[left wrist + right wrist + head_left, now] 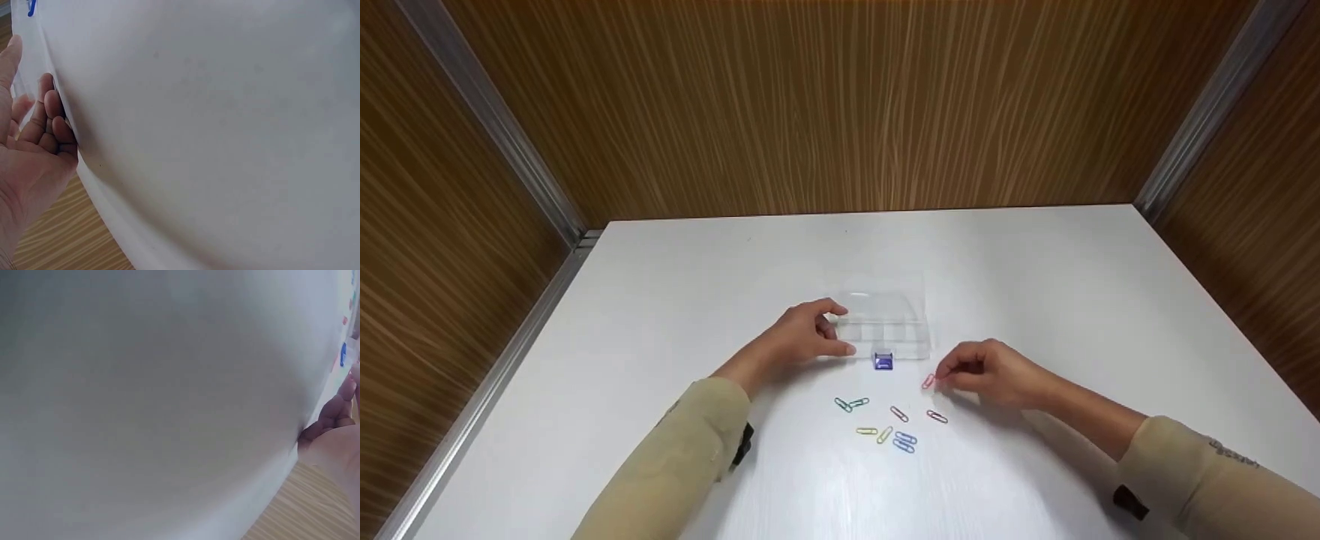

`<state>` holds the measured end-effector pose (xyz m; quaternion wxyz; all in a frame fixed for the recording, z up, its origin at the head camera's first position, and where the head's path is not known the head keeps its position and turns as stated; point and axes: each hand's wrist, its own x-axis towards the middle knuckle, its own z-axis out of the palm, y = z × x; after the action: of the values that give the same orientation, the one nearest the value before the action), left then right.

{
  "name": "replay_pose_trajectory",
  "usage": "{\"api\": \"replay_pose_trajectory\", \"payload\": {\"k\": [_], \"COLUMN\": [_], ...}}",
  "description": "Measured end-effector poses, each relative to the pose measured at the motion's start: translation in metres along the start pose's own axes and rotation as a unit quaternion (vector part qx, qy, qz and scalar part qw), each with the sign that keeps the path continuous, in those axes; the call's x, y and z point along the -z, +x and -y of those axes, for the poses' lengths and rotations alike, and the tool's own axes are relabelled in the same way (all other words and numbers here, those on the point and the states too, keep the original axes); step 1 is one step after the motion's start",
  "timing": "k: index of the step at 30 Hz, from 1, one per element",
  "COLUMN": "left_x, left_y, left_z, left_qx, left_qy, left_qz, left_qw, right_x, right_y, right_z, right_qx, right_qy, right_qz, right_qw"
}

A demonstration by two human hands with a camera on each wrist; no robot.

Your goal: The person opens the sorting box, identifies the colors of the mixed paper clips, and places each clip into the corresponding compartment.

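The right hand point(997, 373) pinches a pink paper clip point(928, 382) between curled fingers, just above the white tabletop point(660, 337). The left hand point(802, 337) curls round the near left corner of a clear plastic box point(885, 319). Loose coloured paper clips point(889, 427) lie between both hands, nearer the person.

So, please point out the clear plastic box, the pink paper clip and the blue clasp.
clear plastic box point(885, 319), head view, middle of its lid
pink paper clip point(928, 382), head view, its middle
blue clasp point(883, 362), head view, its front face
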<state>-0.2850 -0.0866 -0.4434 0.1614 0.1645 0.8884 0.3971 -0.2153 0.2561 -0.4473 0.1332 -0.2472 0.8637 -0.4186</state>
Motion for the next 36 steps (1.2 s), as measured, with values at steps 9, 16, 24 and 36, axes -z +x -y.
{"api": "replay_pose_trajectory", "payload": {"k": [9, 16, 24, 36], "left_x": [0.001, 0.002, 0.001, 0.0], "left_y": [0.0, 0.0, -0.001, 0.001], "left_z": [0.001, 0.0, 0.001, 0.003], "left_qx": [0.001, -0.006, -0.013, -0.011], "left_qy": [0.001, -0.007, -0.009, -0.007], "left_qz": [0.004, 0.005, 0.004, 0.005], "left_qw": [1.0, 0.9999, 0.9999, 0.9999], "right_x": [0.016, 0.022, 0.023, 0.019], "right_y": [0.026, 0.054, 0.072, 0.079], "right_z": [0.013, 0.023, 0.012, 0.005], "right_qx": [0.021, 0.005, 0.003, -0.015], "right_qy": [-0.04, -0.038, -0.03, -0.039], "right_qz": [-0.072, -0.091, -0.103, -0.104], "right_qw": [0.996, 0.995, 0.994, 0.994]}}
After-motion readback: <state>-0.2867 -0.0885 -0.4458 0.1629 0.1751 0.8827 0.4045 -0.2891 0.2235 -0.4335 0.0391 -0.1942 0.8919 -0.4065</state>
